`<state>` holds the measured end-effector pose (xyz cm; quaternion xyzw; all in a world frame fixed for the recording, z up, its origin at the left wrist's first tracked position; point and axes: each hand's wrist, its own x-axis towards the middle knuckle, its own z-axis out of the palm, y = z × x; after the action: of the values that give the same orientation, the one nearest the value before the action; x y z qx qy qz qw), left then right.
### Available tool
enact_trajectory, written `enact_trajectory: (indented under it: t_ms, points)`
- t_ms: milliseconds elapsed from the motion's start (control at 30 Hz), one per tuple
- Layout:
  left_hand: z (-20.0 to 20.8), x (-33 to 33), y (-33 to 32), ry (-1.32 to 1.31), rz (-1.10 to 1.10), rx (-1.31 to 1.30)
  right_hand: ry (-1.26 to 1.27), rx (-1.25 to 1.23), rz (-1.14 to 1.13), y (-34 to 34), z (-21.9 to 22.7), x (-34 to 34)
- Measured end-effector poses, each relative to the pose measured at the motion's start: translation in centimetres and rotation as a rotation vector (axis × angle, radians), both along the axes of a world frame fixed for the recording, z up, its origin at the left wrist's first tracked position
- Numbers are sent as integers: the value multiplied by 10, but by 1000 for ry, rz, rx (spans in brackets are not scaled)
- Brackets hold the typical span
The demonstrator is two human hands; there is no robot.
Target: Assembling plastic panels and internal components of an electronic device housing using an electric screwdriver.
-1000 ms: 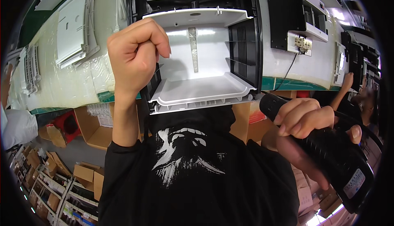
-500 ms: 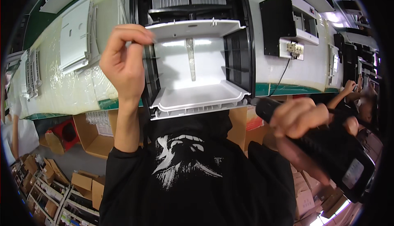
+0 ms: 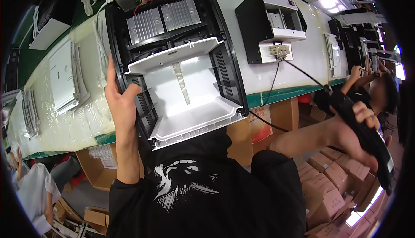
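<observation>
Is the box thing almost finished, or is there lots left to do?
Partly built, it seems. Done: the white liner already sits inside the black housing. In hand: the left hand steadies the housing's side, while the right hand holds a black power tool away from it. Left: the top is open, with metal fins and wires showing, so closing up likely remains.

Long workbench (image 3: 276,71), probably cardboard boxes (image 3: 333,186) below
</observation>
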<state>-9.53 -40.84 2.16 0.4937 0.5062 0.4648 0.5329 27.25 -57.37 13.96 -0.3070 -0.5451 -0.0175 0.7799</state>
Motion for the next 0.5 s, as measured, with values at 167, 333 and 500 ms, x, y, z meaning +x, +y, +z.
enact_trajectory:
  t_ms: [167,333,500]
  points:
    - [-3,1,6,7,7,23,80,-81,-36,21,-19,8]
    - [-5,-2,5,16,-9,9,69,-132,96,21,-31,23]
    - [-9,-2,6,9,-11,29,61,-169,220,37,-29,30]
